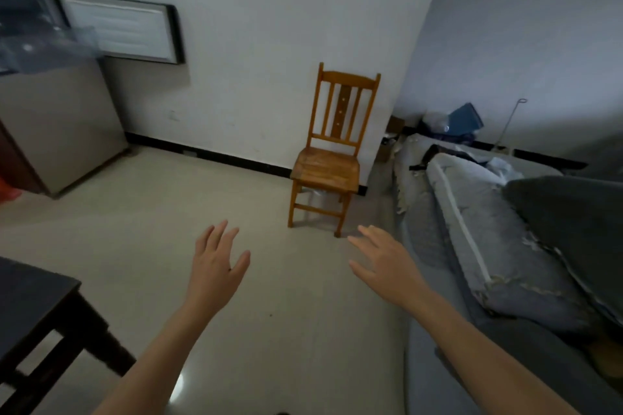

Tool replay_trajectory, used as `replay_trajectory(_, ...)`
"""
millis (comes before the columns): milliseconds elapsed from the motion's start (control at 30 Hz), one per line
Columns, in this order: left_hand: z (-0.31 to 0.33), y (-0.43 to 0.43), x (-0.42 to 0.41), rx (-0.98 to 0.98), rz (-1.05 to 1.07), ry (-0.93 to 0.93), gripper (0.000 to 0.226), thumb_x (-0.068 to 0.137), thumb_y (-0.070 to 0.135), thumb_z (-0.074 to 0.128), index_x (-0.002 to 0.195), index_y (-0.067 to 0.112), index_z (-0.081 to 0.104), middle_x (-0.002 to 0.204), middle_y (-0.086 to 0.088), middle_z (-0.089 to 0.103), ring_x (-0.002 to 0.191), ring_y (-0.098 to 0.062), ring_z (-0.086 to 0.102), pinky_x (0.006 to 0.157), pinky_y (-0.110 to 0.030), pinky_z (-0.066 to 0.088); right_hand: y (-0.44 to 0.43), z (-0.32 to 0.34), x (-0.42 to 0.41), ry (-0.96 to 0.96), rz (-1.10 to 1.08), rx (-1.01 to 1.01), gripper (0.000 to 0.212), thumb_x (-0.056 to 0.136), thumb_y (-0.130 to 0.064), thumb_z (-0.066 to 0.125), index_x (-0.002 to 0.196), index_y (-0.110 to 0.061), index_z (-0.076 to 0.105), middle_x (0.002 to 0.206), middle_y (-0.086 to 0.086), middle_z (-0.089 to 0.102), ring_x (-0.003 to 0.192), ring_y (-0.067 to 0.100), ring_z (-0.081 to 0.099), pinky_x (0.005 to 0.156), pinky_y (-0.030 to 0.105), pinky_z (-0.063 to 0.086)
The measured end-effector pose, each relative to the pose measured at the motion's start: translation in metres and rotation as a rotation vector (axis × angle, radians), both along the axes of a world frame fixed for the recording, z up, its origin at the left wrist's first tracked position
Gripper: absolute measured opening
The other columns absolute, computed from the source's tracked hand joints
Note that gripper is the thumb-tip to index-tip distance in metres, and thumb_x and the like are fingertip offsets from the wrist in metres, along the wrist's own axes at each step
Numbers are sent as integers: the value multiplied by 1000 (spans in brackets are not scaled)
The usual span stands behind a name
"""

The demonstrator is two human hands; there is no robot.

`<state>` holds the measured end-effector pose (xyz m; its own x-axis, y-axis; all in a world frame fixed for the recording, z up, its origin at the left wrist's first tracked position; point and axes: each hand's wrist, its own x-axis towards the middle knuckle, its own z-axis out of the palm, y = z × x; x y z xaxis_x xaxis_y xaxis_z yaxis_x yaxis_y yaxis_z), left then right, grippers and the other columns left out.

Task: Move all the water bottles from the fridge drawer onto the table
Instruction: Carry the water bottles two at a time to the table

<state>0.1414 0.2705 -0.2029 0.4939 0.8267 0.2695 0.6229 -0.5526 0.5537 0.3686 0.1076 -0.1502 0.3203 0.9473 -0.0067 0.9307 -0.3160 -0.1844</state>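
Observation:
The fridge (pixel 57 125) stands at the far left with its upper door (pixel 123 29) swung open toward the wall. A clear drawer (pixel 37 34) sticks out of it, blurred; I cannot tell what lies inside. A dark table (pixel 33 310) shows its corner at the lower left. My left hand (pixel 215 266) and my right hand (pixel 384 263) are both stretched out over the floor, fingers spread and holding nothing. No water bottle is visible.
A wooden chair (pixel 328 158) stands against the white wall ahead. A grey sofa (pixel 505 280) with rumpled bedding runs along the right. The pale tiled floor (pixel 168 212) lies between the fridge, the table and the sofa.

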Motion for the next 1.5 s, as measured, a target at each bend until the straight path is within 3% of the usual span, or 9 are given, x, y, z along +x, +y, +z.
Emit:
replay_trajectory(167, 7, 48, 71, 20, -37, -33, 64, 81, 45, 35, 115, -3, 58, 130, -25, 50, 123, -48, 39, 99, -56, 35, 43, 16, 61, -49, 3, -48, 60, 91, -52, 27, 145, -27, 25, 155, -4, 16, 143, 13, 7, 113, 28, 10)
replay_trajectory(333, 22, 96, 117, 58, -18, -68, 69, 79, 49, 31, 119, -1, 56, 133, -23, 48, 127, -45, 35, 101, -54, 33, 98, 31, 106, -75, 48, -23, 66, 84, -51, 22, 145, -26, 24, 155, -3, 18, 143, 14, 8, 113, 27, 9)
replay_trajectory(500, 34, 129, 156, 41, 8, -53, 65, 80, 45, 38, 126, 1, 52, 141, -19, 41, 134, -38, 26, 108, -49, 25, 135, 30, 150, -55, 63, 22, 52, 97, -40, 38, 145, -25, 25, 154, -2, 18, 143, 15, 8, 114, 29, 8)
replay_trajectory(733, 35, 157, 225, 78, 52, 12, 74, 79, 54, 31, 125, 0, 52, 138, -20, 44, 132, -40, 30, 106, -51, 28, 176, 23, 229, -34, 124, 58, 66, 84, -51, 23, 144, -24, 28, 154, -1, 21, 143, 16, 10, 114, 30, 9)
replay_trajectory(900, 37, 178, 289, 108, 146, 43, 51, 87, 31, 59, 127, 0, 51, 140, -20, 43, 133, -39, 28, 109, -50, 25, 220, 24, 308, -33, 230, 125, 51, 97, -40, 38, 144, -24, 27, 154, -1, 18, 143, 15, 9, 114, 30, 7)
replay_trajectory(1000, 42, 188, 320, 135, 205, 34, 65, 82, 48, 42, 123, -1, 55, 135, -22, 47, 129, -43, 34, 104, -53, 30, 247, 29, 345, -48, 317, 190, 49, 97, -37, 40, 143, -23, 31, 152, 0, 23, 141, 17, 15, 113, 30, 10)
replay_trajectory(1133, 53, 199, 346, 173, 298, 25, 57, 83, 41, 50, 121, -1, 55, 133, -22, 49, 127, -44, 36, 102, -53, 32, 285, 38, 380, -40, 416, 238, 49, 97, -38, 39, 142, -21, 32, 153, 2, 21, 141, 19, 15, 113, 30, 2)
replay_trajectory(1400, 46, 231, 331, 157, 502, 87, 70, 78, 51, 32, 119, 0, 57, 131, -21, 51, 125, -41, 38, 100, -53, 35, 378, 11, 382, 26, 595, 302, 72, 81, -56, 19, 136, -17, 45, 146, 10, 36, 137, 25, 30, 110, 38, 25)
replay_trajectory(1500, 39, 257, 318, 147, 546, 113, 68, 78, 49, 33, 117, 0, 59, 129, -22, 53, 123, -43, 41, 97, -53, 37, 419, -3, 372, 1, 637, 284, 65, 82, -53, 26, 130, -17, 53, 138, 11, 48, 129, 28, 43, 104, 39, 35)
